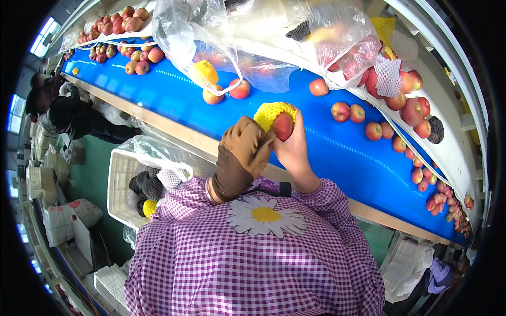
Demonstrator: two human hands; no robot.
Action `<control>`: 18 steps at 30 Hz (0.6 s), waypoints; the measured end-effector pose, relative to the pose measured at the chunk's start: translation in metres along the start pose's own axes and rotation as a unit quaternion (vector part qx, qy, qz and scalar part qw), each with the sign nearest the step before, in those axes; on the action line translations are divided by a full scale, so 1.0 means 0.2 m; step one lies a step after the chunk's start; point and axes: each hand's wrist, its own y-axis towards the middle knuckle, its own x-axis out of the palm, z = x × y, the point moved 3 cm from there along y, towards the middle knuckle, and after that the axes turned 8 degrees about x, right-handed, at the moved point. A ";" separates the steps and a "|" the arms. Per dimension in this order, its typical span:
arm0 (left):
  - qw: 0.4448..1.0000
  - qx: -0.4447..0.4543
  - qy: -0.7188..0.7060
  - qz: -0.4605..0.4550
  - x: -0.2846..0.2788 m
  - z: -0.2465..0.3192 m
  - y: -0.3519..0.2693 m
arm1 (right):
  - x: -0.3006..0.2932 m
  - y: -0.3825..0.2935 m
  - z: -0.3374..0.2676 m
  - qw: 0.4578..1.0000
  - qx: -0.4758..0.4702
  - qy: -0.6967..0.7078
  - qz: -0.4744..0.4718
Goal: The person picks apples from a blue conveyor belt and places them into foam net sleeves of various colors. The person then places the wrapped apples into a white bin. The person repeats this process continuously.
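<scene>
A red apple (283,126) is partly covered by a yellow foam net sleeve (272,111) above the near side of the blue conveyor belt (245,118). My bare right hand (293,146) holds the apple from its right and underside. On the other side, my left hand (245,152), in a brown glove, pinches the sleeve's edge against the fruit; its fingertips are partly hidden. Beyond both hands lie a loose apple (240,89) and another apple (213,94) beside a yellow foam net (205,72), which shows through clear plastic.
A white crate (118,185) at my left holds several net-wrapped fruits. Clear plastic bags (193,35) hang over the belt's far side. Apples (411,110) crowd the white ledge at right, and more line the belt. Other people (79,114) stand farther along the belt.
</scene>
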 end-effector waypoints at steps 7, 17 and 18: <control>0.993 0.091 -0.004 -0.079 0.00 0.05 -0.05 | 0.07 0.01 0.24 0.859 0.132 0.472 -0.148; 0.869 -0.244 -0.430 0.013 -0.06 -0.38 0.00 | 0.23 0.14 0.16 0.981 -0.084 -0.085 -0.151; 0.856 -0.283 -0.431 0.032 -0.03 -0.44 -0.02 | 0.25 0.16 0.08 0.932 -0.216 -0.280 -0.083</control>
